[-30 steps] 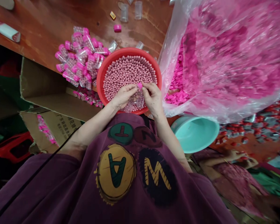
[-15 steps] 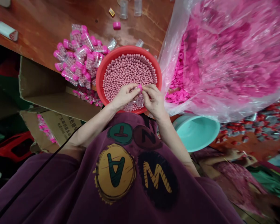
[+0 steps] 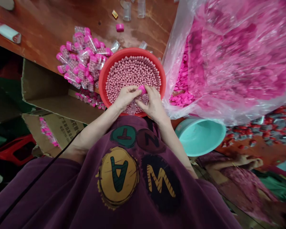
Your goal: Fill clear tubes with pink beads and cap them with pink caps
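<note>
Over a red basin (image 3: pixel 102 81) of pink beads (image 3: pixel 133 71), my two hands meet at a small bright pink cap (image 3: pixel 142 89). My left hand (image 3: pixel 126 97) is closed, pinching the cap's left side between thumb and fingertips. Closed round its right side are the fingers of my right hand (image 3: pixel 153 103), with the thumb stretched below toward the left hand. Whether a clear bottle is attached under the cap is hard to see. Clear plastic pieces (image 3: pixel 131 109) lie on the beads close to my body.
Capped clear bottles of beads (image 3: pixel 85 60) are heaped left of the basin, above an open cardboard box (image 3: pixel 50 101). A large plastic bag of pink parts (image 3: pixel 228 54) stands right. Below it sits a turquoise basin (image 3: pixel 201 136). Another person's hand (image 3: pixel 252 161) is at far right.
My right thumb has moved left and down from the cap, and the right hand has shifted slightly left. More of the pink cap shows between the fingers. The view has shifted slightly.
</note>
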Demonstrator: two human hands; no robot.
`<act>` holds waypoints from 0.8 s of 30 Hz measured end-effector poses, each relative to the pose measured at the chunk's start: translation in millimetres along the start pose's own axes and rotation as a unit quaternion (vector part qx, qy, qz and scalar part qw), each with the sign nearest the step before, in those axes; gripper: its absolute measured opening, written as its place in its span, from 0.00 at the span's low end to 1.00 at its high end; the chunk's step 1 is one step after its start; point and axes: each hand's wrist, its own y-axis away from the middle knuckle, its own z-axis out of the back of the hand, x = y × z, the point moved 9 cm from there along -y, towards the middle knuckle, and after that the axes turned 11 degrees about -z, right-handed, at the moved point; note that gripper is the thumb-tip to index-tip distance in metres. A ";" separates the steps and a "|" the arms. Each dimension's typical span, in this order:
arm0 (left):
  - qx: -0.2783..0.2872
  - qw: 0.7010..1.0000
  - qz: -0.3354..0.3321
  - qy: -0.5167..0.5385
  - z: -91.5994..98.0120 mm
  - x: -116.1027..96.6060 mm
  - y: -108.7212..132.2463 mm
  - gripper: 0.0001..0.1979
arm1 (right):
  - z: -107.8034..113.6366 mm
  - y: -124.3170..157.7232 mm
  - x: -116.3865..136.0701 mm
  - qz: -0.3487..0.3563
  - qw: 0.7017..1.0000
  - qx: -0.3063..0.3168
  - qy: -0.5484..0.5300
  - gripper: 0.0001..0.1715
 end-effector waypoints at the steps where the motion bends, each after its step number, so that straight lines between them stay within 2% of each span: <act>1: -0.012 1.000 0.008 0.003 -0.5 1.7 0.9 0.05 | -3.1 1.2 3.5 -0.002 0.999 0.002 0.038 0.41; 3: -0.029 0.999 0.022 0.004 -1.9 4.9 2.9 0.08 | -9.8 0.7 2.0 -0.017 0.996 -0.009 0.086 0.45; 10: -0.010 0.999 0.047 0.008 -1.4 15.6 2.3 0.14 | -32.0 -8.8 -11.2 -0.010 0.995 -0.014 0.094 0.34; 13: -0.011 0.998 0.064 0.008 -1.8 22.7 -0.1 0.13 | -39.2 -11.4 -5.7 -0.033 0.993 0.014 0.112 0.32; 16: -0.035 0.997 0.074 -0.014 7.2 23.9 -2.3 0.12 | -40.5 -15.3 -5.1 -0.042 0.993 0.070 0.091 0.39; 18: -0.071 0.996 0.027 -0.039 30.9 9.9 -6.7 0.08 | -26.8 -19.9 -14.2 -0.025 0.996 0.082 0.032 0.45; 20: -0.143 0.984 -0.076 -0.079 75.0 -18.6 -9.7 0.03 | -0.8 -24.7 -35.3 -0.020 0.999 0.047 -0.019 0.43; 22: -0.247 0.937 -0.192 -0.153 129.3 -53.1 -2.5 0.05 | 21.6 -25.5 -58.9 -0.033 0.999 0.006 -0.026 0.30; 23: -0.300 0.903 -0.232 -0.201 153.1 -67.3 5.1 0.05 | 24.8 -24.0 -65.6 -0.034 0.999 0.007 -0.017 0.23; 24: -0.324 0.879 -0.254 -0.240 168.2 -76.5 10.5 0.01 | 22.2 -21.5 -67.5 -0.030 0.999 0.021 0.000 0.17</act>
